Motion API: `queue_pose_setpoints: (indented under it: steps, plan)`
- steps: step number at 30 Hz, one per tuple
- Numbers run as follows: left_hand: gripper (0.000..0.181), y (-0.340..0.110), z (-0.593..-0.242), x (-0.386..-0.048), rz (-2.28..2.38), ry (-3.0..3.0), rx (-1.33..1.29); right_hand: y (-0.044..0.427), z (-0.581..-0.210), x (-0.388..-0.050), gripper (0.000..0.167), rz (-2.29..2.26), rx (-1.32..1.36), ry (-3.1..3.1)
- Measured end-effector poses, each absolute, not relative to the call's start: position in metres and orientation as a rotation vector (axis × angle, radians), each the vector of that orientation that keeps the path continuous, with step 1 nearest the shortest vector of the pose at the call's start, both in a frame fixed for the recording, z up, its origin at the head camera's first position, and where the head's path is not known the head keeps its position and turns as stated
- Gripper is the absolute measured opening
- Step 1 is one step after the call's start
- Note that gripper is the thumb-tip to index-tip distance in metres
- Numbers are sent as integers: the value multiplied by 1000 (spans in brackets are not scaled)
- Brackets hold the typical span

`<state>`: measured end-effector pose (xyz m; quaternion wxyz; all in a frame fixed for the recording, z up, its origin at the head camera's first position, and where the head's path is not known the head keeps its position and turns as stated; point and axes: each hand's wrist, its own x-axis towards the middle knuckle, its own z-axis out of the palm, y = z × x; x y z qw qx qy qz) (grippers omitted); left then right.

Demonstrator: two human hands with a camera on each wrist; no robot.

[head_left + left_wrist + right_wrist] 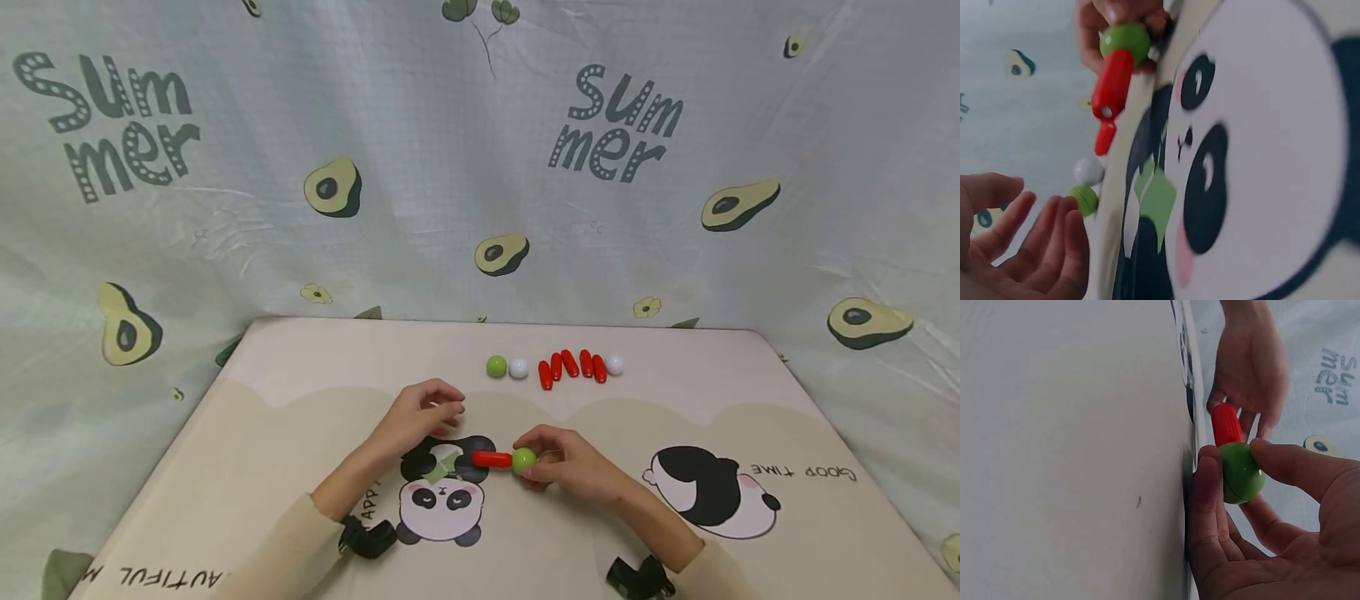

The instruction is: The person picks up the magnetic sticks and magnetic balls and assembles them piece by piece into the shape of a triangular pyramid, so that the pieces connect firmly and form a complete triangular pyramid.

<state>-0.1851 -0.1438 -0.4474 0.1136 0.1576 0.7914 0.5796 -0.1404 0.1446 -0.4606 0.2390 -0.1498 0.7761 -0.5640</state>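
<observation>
My right hand (573,463) pinches a glossy green ball (523,461) between thumb and fingers, over the panda-printed cloth. From the ball a red rod (491,459) sticks out to the left, joined end-on to it; the right wrist view shows the rod (1227,424) touching the ball (1242,473). My left hand (417,414) is held above the panda print, left of the rod. Its fingers are loosely bent and hold nothing, as the left wrist view of the left hand (1029,244) also shows.
At the back of the table lie a second green ball (497,366), a white ball (518,368), several red rods (570,363) and another white ball (614,365). Behind the table (337,350) hangs an avocado-printed curtain (420,167).
</observation>
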Motion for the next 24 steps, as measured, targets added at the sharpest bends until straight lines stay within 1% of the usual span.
queue_pose_setpoints:
  steps: [6,12,18,21,24]
  plan:
    - [28,-130,-444,-218,1583,2507,430,145,-459,-141,41,-1544,-430,2106]
    - [31,-115,-441,-248,1407,2638,467,146,-459,-141,41,-1536,-443,2123]
    - [34,-104,-440,-268,1213,2702,594,146,-461,-143,40,-1538,-470,2115]
    - [39,-100,-440,-275,1194,2704,648,147,-462,-143,40,-1543,-474,2107]
    - [43,-97,-441,-279,1209,2687,647,147,-463,-142,40,-1547,-466,2098]
